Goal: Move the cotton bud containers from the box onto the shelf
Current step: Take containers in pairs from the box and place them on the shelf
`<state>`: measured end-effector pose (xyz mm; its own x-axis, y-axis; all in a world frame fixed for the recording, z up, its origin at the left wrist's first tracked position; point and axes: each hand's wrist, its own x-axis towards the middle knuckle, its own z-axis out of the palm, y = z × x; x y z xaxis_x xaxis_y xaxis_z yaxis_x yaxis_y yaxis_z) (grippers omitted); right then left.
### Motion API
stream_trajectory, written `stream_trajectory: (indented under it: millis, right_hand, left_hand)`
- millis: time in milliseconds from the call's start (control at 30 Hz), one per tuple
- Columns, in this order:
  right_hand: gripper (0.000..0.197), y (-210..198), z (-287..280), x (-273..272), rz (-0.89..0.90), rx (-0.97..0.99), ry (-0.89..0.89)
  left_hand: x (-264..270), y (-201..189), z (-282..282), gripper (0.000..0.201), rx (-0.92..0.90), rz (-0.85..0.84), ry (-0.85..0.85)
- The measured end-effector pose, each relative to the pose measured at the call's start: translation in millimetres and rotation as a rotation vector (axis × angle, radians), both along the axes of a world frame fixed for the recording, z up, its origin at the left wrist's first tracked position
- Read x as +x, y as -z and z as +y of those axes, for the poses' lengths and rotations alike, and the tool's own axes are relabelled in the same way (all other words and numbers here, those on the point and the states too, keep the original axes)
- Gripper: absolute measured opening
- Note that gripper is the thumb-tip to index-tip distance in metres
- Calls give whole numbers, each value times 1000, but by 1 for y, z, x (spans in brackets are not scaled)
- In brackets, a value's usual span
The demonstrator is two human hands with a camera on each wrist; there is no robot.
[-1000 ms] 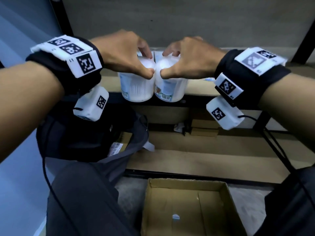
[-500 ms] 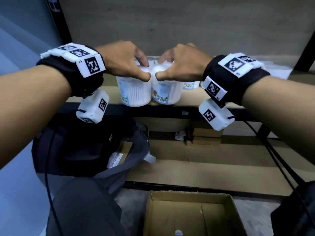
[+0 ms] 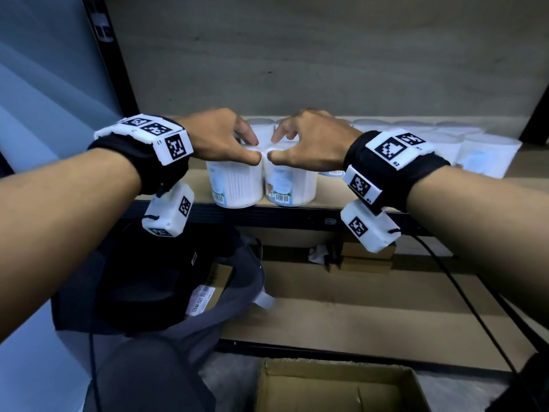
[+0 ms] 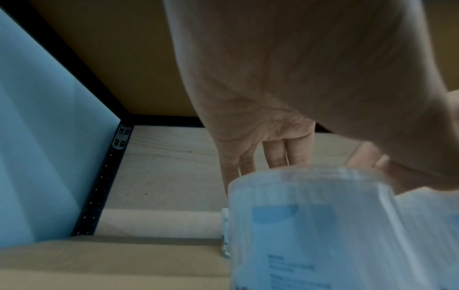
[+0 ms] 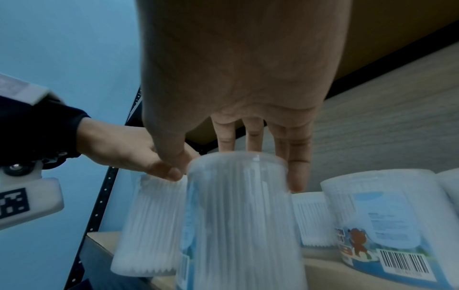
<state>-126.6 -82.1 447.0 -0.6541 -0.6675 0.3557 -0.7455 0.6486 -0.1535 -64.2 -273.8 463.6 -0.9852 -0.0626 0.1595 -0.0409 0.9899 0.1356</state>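
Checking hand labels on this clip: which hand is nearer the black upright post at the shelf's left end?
Left. The left hand grips a container just right of the black post; the right hand grips the next container, farther right.

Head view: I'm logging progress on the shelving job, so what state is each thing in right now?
Left hand: grips left container from above.
Right hand: grips right container from above.
Left container: upright, at shelf front edge.
Right container: upright, beside the left one.
Shelf: holds more containers to the right.
Cardboard box: open, on the floor; visible part holds no containers.
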Motion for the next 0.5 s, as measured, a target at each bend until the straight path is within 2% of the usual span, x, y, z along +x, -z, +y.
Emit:
stream_trajectory:
  millis: [133,267,333,433,500]
  right_hand:
    - [52,2,1,-2,-11,10,4]
    - [59,-2,6,3,-18,29,-3]
    - [56,-4,10,9,-5,32,-20]
    - [40,-1,12,19,51,65,-39]
    - [38,3,13,24,92,68,-33]
  left_hand:
    - [-1,4,-2,66,51,-9,-7]
    - [6,8,-4,66,84,25,49]
    - [11,7,-2,67,82,20,69]
    - [20,9,1,66,-60,9,101]
    - [24,12,3,64,-192,5,121]
